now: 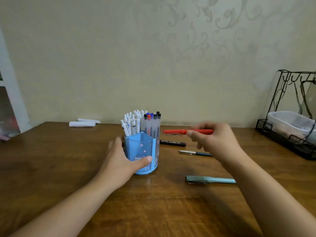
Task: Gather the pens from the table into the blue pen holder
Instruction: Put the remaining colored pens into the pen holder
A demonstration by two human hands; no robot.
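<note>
One dark pen (pixel 196 153), far end hidden behind right hand (pixel 216 139).

A home room is showing here: patterned wallpaper (pixel 213 31) is covering the wall, and a wooden table (pixel 51 159) is carrying a wire rack (pixel 290 142).

Blue pen holder (pixel 140 151) with white and clear pens; right of it — red pen (pixel 177 132), black marker (pixel 172 143), teal pen (pixel 211 179). Brown wood-grain surface (pixel 51 159); beige scrollwork wallpaper (pixel 205 40) behind.
</note>
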